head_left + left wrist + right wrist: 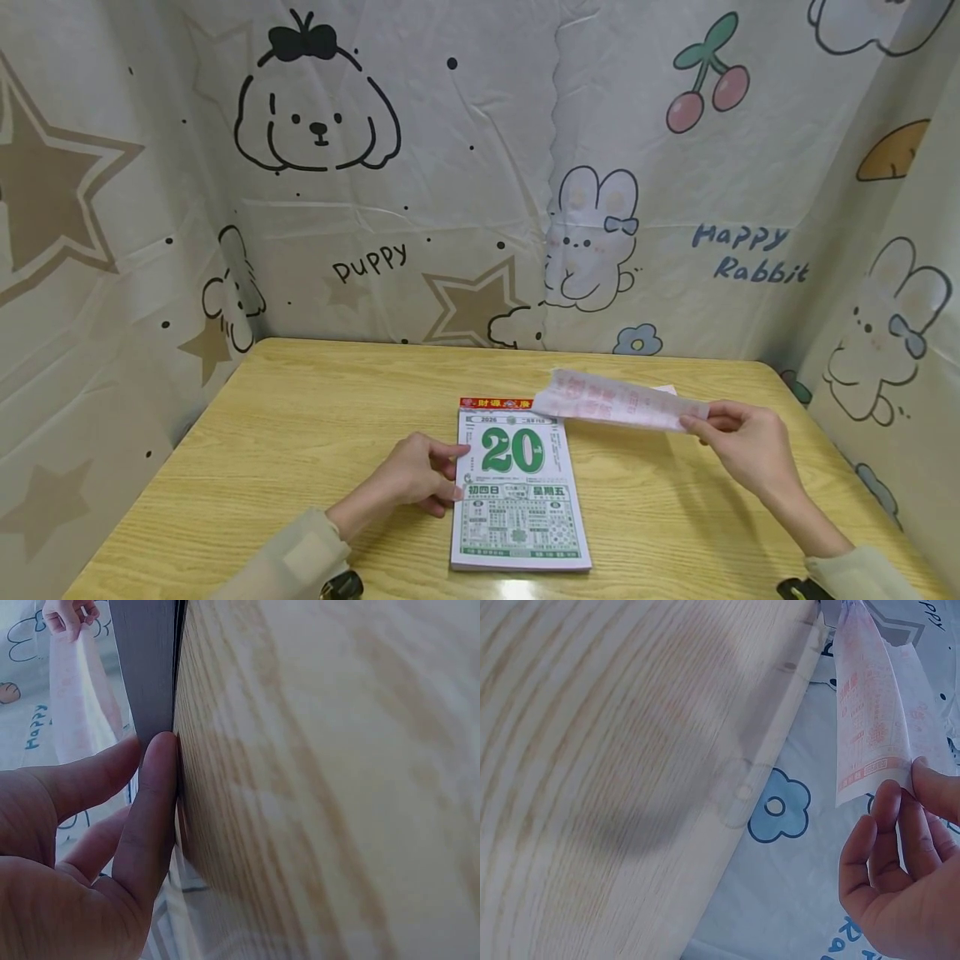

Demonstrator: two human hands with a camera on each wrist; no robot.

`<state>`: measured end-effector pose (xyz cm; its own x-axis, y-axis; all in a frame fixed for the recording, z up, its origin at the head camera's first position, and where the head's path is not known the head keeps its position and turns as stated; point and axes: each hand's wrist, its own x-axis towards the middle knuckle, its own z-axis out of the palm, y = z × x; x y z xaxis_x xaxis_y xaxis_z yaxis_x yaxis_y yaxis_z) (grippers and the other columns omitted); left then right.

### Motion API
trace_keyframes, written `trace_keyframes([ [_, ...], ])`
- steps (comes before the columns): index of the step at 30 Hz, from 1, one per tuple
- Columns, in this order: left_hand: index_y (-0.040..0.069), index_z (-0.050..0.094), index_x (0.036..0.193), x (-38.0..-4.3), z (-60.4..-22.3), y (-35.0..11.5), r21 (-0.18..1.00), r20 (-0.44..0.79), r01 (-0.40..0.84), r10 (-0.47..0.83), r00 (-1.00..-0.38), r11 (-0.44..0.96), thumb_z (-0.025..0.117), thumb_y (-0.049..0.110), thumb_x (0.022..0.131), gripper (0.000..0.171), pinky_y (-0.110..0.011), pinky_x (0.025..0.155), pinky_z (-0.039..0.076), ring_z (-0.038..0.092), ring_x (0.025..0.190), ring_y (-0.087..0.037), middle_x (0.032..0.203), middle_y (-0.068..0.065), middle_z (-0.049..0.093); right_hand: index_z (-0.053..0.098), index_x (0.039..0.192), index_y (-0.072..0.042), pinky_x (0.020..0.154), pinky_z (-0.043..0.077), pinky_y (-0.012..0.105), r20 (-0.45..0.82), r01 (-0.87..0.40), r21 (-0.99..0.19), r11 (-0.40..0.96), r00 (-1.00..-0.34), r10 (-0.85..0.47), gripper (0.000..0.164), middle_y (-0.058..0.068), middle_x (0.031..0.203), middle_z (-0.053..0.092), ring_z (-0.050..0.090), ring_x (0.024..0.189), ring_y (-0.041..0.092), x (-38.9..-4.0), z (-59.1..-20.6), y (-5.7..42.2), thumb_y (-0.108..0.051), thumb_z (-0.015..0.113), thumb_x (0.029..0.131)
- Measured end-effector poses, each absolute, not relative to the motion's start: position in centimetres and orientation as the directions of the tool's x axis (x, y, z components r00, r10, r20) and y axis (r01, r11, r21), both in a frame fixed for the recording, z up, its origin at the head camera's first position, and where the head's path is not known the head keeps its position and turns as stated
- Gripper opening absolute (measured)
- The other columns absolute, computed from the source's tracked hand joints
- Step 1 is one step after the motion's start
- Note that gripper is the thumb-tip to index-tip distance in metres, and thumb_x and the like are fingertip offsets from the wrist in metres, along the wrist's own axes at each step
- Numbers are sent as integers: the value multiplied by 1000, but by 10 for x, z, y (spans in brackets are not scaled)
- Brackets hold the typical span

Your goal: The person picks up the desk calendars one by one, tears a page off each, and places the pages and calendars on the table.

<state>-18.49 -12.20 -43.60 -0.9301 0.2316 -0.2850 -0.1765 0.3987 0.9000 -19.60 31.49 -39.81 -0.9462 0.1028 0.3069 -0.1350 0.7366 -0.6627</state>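
A tear-off calendar [517,521] lies flat on the table, its top sheet showing a large green 20 under a red header strip [495,403]. At its left edge, my left hand [416,477] grips the side of the page block [146,667], fingers and thumb on either face. My right hand [750,446] pinches the far end of a thin calendar page [622,400] with pink-red print, folded over lengthwise and raised off to the right. The page's other end overlaps the right part of the header; whether it is still attached there I cannot tell.
The wood-grain table [315,400] extends on both sides of the calendar. Behind and beside it hangs a pale cloth [450,192] printed with cartoon animals, stars and cherries. The raised page casts a shadow on the tabletop.
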Motion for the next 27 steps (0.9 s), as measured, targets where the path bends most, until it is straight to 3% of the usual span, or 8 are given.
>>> trace_keyframes([
  [27, 8, 70, 139, -187, -436, -120, 892, -310, -199, 229, -923, 406, 87, -11, 79, 65, -37, 56, 66, 66, 62, -20, 92, -15, 60, 76, 101, 6, 43, 45, 24, 298, -125, -672, 730, -948, 112, 29, 13, 83, 76, 66, 65, 10, -192, -398, 316, -22, 81, 96],
])
